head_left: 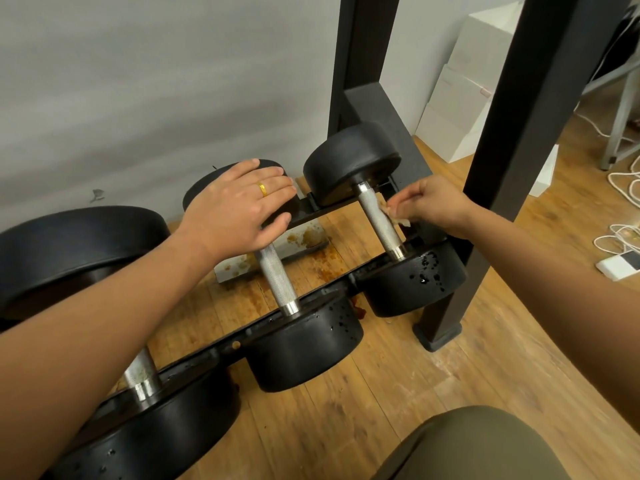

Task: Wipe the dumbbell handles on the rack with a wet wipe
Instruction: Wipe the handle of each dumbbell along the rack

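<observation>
Nearest to us, below our right forearm, one knee [478,445] in olive cloth shows. We count three dumbbells [304,348] on the black rack [329,289], side by side. Each has a knurled steel handle whose long axis runs from the near rail away toward the wall, leaning slightly left as it goes; all three lie level and parallel. The first handle [142,372] sits under our left forearm, half hidden by it. The second handle [277,275] emerges just below our left hand [239,206], which lies flat with fingers nearly straight over that dumbbell's far head, gripping nothing; one gold ring [262,189] shows on it. The third handle [379,220] is directly left of our right hand [433,202], whose thumb and fingers pinch the one crumpled wet wipe [394,216] and press it against the handle's right side, about midway along. Beyond our right hand stand two dark uprights [519,98] and stacked white boxes [460,109]; beyond our left, a grey wall [156,81].
</observation>
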The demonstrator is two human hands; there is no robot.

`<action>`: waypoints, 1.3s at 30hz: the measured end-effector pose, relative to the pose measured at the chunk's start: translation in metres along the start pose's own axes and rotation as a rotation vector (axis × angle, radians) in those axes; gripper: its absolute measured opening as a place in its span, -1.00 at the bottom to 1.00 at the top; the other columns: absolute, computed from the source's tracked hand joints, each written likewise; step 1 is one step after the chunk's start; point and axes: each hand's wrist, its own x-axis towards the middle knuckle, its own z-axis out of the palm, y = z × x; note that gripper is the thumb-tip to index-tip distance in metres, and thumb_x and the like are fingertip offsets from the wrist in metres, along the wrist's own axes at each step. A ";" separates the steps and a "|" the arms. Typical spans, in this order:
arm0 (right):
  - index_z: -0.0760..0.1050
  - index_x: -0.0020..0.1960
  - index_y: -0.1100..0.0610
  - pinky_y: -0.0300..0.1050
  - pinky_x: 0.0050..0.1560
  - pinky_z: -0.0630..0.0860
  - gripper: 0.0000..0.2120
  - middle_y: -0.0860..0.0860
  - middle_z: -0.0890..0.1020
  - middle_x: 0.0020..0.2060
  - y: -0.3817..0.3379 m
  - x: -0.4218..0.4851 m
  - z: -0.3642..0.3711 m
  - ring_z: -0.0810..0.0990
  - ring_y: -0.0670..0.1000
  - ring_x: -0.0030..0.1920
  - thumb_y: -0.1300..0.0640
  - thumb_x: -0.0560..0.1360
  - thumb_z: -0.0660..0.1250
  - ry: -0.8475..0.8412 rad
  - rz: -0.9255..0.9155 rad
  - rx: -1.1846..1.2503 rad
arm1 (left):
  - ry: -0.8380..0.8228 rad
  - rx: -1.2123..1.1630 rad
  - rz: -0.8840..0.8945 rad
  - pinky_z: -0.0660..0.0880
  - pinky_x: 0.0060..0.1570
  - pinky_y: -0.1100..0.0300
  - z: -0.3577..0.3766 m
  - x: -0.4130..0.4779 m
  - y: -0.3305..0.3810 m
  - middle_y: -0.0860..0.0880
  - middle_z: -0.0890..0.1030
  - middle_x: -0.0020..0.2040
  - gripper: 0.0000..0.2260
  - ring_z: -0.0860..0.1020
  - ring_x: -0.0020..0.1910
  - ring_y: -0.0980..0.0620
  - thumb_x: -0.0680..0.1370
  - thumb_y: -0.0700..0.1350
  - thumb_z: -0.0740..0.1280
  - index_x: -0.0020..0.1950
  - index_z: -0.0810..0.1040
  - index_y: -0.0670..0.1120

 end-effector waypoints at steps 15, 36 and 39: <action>0.69 -0.12 0.22 -0.45 -0.25 0.49 -0.94 -0.07 0.71 -0.16 -0.013 0.005 0.015 0.64 -0.24 -0.12 0.24 0.44 0.53 0.062 -0.007 -0.144 | 0.002 -0.005 0.002 0.31 0.47 -0.09 0.000 -0.001 -0.001 -0.15 0.63 0.32 -0.57 0.53 0.38 -0.13 0.65 0.07 0.17 0.38 0.58 -0.14; 0.69 -0.18 0.18 -0.31 -0.14 0.54 -0.92 -0.06 0.72 -0.20 -0.004 -0.013 0.007 0.67 -0.16 -0.10 0.19 0.40 0.57 -0.032 -0.027 -0.337 | -0.032 -0.001 -0.008 0.29 0.49 -0.08 -0.002 0.000 0.001 -0.13 0.62 0.32 -0.56 0.52 0.39 -0.11 0.65 0.08 0.17 0.39 0.57 -0.13; 0.69 -0.18 0.20 -0.28 -0.12 0.62 -0.93 -0.07 0.70 -0.21 -0.020 -0.009 0.015 0.66 -0.18 -0.15 0.22 0.42 0.55 -0.020 -0.058 -0.388 | -0.047 -0.003 -0.013 0.29 0.48 -0.07 -0.007 0.000 0.001 -0.12 0.62 0.33 -0.56 0.52 0.39 -0.11 0.65 0.09 0.17 0.40 0.57 -0.13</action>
